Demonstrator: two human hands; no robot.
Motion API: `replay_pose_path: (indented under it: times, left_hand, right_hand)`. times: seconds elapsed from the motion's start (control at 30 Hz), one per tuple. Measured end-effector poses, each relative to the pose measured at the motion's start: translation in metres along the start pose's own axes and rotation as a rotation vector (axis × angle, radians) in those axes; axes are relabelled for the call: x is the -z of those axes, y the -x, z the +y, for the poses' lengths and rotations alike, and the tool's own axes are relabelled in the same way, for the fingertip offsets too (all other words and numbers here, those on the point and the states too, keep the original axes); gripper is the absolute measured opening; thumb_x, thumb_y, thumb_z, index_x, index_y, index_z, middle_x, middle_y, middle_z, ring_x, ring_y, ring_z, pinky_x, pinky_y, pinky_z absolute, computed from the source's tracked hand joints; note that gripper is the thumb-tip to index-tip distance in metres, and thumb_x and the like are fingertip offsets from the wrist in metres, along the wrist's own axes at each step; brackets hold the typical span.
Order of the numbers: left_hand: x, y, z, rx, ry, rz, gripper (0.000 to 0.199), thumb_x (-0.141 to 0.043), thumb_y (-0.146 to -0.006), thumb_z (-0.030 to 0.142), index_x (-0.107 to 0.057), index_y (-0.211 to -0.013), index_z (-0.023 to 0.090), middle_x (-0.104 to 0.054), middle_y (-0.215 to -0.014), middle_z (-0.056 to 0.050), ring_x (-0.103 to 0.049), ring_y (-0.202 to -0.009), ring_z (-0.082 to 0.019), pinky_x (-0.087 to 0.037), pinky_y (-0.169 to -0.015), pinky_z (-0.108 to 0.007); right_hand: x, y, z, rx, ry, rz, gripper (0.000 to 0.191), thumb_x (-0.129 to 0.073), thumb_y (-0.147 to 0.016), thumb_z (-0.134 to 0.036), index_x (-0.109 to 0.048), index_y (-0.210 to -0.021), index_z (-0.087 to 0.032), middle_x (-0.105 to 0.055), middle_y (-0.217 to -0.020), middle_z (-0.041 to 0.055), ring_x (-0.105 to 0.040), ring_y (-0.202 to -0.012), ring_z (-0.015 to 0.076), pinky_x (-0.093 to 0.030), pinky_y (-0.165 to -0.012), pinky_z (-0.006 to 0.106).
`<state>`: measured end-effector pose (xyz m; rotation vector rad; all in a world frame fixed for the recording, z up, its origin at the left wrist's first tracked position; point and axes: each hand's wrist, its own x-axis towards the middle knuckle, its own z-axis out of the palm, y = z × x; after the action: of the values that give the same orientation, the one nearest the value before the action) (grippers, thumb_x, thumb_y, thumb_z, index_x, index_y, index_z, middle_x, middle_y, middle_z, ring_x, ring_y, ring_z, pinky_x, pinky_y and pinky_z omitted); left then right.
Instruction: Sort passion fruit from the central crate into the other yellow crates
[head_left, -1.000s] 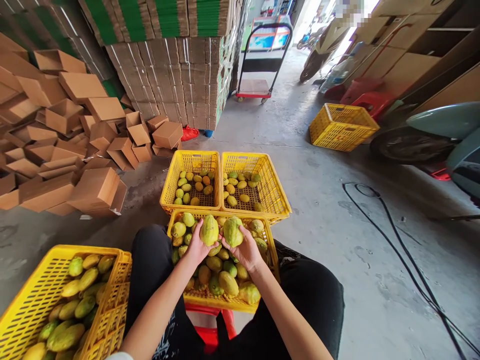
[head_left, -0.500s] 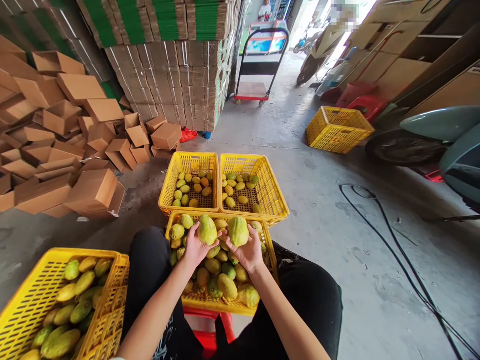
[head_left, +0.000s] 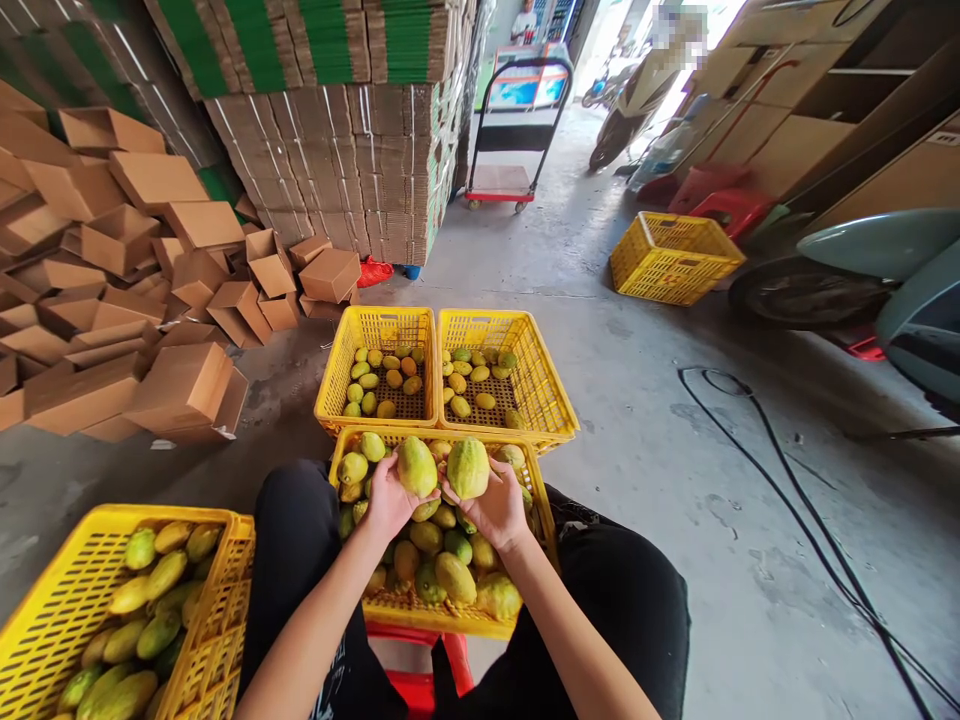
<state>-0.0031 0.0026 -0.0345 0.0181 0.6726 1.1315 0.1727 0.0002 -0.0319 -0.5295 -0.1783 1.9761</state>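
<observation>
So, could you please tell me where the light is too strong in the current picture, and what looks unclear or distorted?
Head view, top: the doorway is washed out, with a sheen on the floor before it; head view, beside that: a pixelated patch hides detail; head view, lower left: the yellow crate looks stretched; head view, centre: the two held fruits look fairly sharp.

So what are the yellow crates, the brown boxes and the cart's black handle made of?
The yellow crates: probably hard plastic, slightly shiny, with neat slots. The brown boxes: cardboard, it seems, dull, with straight folded edges. The cart's black handle: perhaps painted metal, a slim bent tube, but I can't be sure.
</observation>
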Motion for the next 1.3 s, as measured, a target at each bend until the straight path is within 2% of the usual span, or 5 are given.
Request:
replay_pose_path:
  times: [0.4,0.57,0.77,1.1,1.3]
  left_hand:
    - [-0.004,0.006,-0.001,-0.008,-0.065,-0.104,0.038,-0.063,-0.085,0.036,-0.061,-0.12,0.02,-0.072,-0.105,-0.01,-0.07,-0.094,-0.027,-0.057,-0.083,-0.044]
    - [-0.006,0.007,-0.002,-0.005,-0.117,-0.072,0.053,-0.068,-0.083,0.036,-0.053,-0.132,0.024,-0.071,-0.101,-0.008,-0.069,-0.083,-0.025,-0.054,-0.064,-0.035]
    - [-0.006,0.005,-0.004,0.006,-0.112,-0.047,0.042,-0.071,-0.083,0.036,-0.061,-0.122,0.024,-0.072,-0.098,-0.006,-0.068,-0.082,-0.023,-0.051,-0.059,-0.031]
    - [-0.004,0.004,-0.002,-0.011,-0.014,-0.038,0.021,-0.059,-0.09,0.031,-0.069,-0.1,0.016,-0.073,-0.104,-0.011,-0.069,-0.091,-0.023,-0.053,-0.09,-0.044]
    - [-0.008,0.006,-0.003,0.01,-0.071,-0.074,0.031,-0.058,-0.094,0.038,-0.07,-0.103,0.012,-0.073,-0.101,-0.013,-0.069,-0.084,-0.02,-0.055,-0.071,-0.032]
  right_hand:
    - [0.006,0.002,0.003,0.04,0.062,0.002,0.035,-0.077,-0.077,-0.043,-0.071,-0.102,-0.02,-0.079,-0.091,0.0053,-0.075,-0.094,0.0259,-0.064,-0.079,0.041]
    - [0.003,0.001,0.003,0.02,0.072,-0.001,0.032,-0.077,-0.078,-0.042,-0.071,-0.101,-0.021,-0.079,-0.096,0.0049,-0.075,-0.093,0.0249,-0.064,-0.08,0.041]
    - [0.001,0.0,0.004,-0.001,0.078,0.011,0.029,-0.075,-0.079,-0.04,-0.071,-0.099,-0.021,-0.079,-0.09,0.005,-0.075,-0.094,0.0268,-0.064,-0.081,0.043]
    - [-0.005,0.001,0.0,0.038,0.024,0.006,0.029,-0.06,-0.078,-0.035,-0.072,-0.098,-0.019,-0.078,-0.096,0.01,-0.072,-0.102,0.0305,-0.06,-0.089,0.049]
    - [0.003,0.001,0.002,0.028,0.035,0.046,0.033,-0.068,-0.081,-0.038,-0.069,-0.106,-0.017,-0.078,-0.096,0.0078,-0.074,-0.098,0.0273,-0.062,-0.083,0.045]
